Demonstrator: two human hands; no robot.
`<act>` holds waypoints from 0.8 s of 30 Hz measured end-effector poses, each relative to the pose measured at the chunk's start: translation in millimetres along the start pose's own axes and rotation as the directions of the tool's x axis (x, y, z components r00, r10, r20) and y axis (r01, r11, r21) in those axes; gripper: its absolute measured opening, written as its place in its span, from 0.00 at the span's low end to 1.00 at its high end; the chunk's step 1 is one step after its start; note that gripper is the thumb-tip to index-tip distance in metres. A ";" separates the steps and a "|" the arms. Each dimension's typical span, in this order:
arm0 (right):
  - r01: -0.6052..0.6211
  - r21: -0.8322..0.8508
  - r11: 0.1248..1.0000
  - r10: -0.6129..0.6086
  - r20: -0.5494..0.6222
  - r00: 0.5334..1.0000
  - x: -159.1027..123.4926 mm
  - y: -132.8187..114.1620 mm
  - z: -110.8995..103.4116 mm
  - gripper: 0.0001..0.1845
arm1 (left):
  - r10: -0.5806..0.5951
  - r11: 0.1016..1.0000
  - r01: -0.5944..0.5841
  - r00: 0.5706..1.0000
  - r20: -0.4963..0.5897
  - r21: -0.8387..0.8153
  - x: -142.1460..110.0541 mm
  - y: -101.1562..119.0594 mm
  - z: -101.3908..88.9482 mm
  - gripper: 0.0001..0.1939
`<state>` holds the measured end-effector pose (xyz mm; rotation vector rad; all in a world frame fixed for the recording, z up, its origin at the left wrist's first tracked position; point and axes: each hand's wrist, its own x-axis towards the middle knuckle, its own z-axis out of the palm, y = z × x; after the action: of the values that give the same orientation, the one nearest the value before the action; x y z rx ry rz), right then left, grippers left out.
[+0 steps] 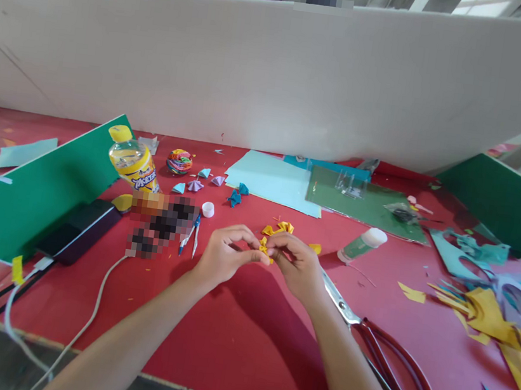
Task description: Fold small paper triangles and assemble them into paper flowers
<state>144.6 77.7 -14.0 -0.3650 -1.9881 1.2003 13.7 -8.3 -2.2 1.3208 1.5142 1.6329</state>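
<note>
Between the fingertips of my two hands is a small folded piece of yellow paper (264,245), partly hidden by the fingers. My left hand (230,253) pinches it from the left, and my right hand (296,265) pinches it from the right. Just beyond them lie more crumpled yellow paper pieces (283,228) on the red table (220,356). Scissors with red handles (393,353) rest beside and partly under my right forearm. A glue stick without its cap (363,245) is to the right, and the white cap (208,209) lies left of my hands.
At left are a drink bottle (133,159), a compass (190,235), a black power bank (80,229) and cables. Small folded papers (235,198), a rubber-band ball (179,162) and pale blue sheets (272,180) lie behind. Paper scraps (489,314) heap at right. A white partition (276,75) stands across the back.
</note>
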 end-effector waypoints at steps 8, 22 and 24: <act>0.090 -0.038 0.995 -0.090 -0.006 0.996 3.2 -2.3 -3.3 0.07 | -0.164 0.917 0.159 0.986 0.018 -0.367 4.6 -10.9 3.1 0.18; 0.011 0.007 1.000 -0.012 0.130 0.991 3.3 -4.7 -12.3 0.08 | -0.360 0.752 0.577 0.764 0.536 -0.317 6.1 -19.9 -5.6 0.12; -0.047 0.025 0.999 0.042 0.163 0.986 3.7 -6.6 -12.4 0.09 | -0.383 0.793 0.542 0.800 0.462 -0.280 6.9 -17.8 -4.4 0.12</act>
<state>152.2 84.3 -3.5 -0.3068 -2.1084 1.3224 3.2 -0.1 -16.5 0.8686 1.0773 1.1835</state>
